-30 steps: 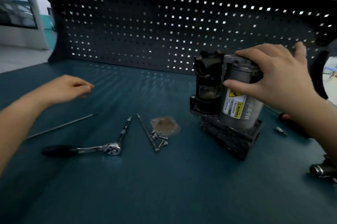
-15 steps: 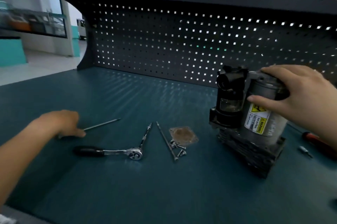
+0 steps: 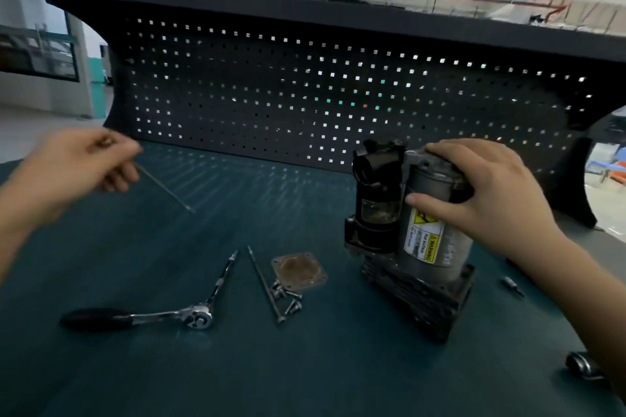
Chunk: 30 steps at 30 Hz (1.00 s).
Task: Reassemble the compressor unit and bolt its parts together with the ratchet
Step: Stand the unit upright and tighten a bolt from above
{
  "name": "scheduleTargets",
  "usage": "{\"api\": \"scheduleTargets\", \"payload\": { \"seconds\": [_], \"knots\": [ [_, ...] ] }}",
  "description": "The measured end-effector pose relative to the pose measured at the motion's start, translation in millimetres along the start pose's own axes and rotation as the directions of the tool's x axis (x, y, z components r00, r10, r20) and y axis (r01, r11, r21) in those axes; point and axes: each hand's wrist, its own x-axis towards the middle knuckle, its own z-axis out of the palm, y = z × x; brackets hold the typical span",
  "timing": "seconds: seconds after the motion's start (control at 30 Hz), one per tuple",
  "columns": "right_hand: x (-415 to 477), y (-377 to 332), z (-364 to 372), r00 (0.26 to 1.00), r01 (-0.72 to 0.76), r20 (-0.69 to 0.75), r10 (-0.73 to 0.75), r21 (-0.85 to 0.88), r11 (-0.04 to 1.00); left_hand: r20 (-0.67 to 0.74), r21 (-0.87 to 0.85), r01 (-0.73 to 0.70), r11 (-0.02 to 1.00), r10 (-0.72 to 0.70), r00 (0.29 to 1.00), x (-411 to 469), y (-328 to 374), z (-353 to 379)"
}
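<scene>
- A dark pegboard (image 3: 305, 94) is spanning the upper half of the frame, with light showing through its square holes.
- A teal bench (image 3: 237, 365) is filling the lower half and carrying everything else.
- The compressor (image 3: 420, 247) is standing upright at centre right, its black ribbed base on the bench, with a grey cylinder bearing a yellow warning label beside a black housing.
- The right hand (image 3: 484, 193) is coming in from the lower right and gripping the compressor, fingers curled over the cylinder's top and thumb pressing on its side above the label.
- The left hand (image 3: 78, 165) is hanging above the bench at upper left, blurred, its fingers pinching one end of a thin rod (image 3: 166, 189).
- The rod is slanting down toward the centre, its free end clear of the bench.
- The ratchet (image 3: 142, 316) is lying at lower left, black handle pointing left and head pointing right.
- An extension (image 3: 225, 276) is slanting up from the ratchet head.
- A long bolt (image 3: 264, 284) is lying just right of the extension, head nearest the bottom edge.
- A square plate (image 3: 299, 272) is lying flat between the bolt and the compressor.
- Several screws (image 3: 288, 299) are lying in a cluster at the plate's lower edge.
- A small bit (image 3: 511, 285) is lying right of the compressor base.
</scene>
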Motion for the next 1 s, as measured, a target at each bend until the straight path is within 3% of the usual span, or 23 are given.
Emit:
{"api": "scheduleTargets", "payload": {
  "seconds": [0.17, 0.27, 0.53, 0.67, 0.83, 1.0],
  "knots": [
    [-1, 1, 0, 1.000, -0.019, 0.014, 0.019, 0.048, 0.999, -0.105, -0.238, -0.215, 0.947, 0.195, 0.975, 8, 88, 22],
    [-2, 2, -1, 1.000, -0.027, 0.013, 0.026, 0.082, 0.996, -0.089, -0.339, -0.294, 0.893, 0.281, 0.956, 2, 136, 33],
    [-3, 3, -3, 0.997, -0.060, 0.042, 0.057, 0.083, 0.995, -0.118, -0.347, -0.613, 0.710, 0.615, 0.780, -28, 251, 96],
    [-4, 2, -3, 0.998, -0.059, 0.029, 0.057, 0.076, 0.995, -0.045, -0.257, -0.661, 0.705, 0.675, 0.737, -31, 264, 115],
    [-4, 3, -2, 0.998, -0.063, 0.033, 0.061, 0.078, 0.995, -0.016, -0.215, -0.646, 0.732, 0.659, 0.752, -22, 260, 115],
    [-3, 3, -2, 0.997, -0.068, 0.045, 0.064, 0.077, 0.995, 0.116, -0.159, -0.628, 0.762, 0.646, 0.755, -10, 276, 122]
  ]
}}
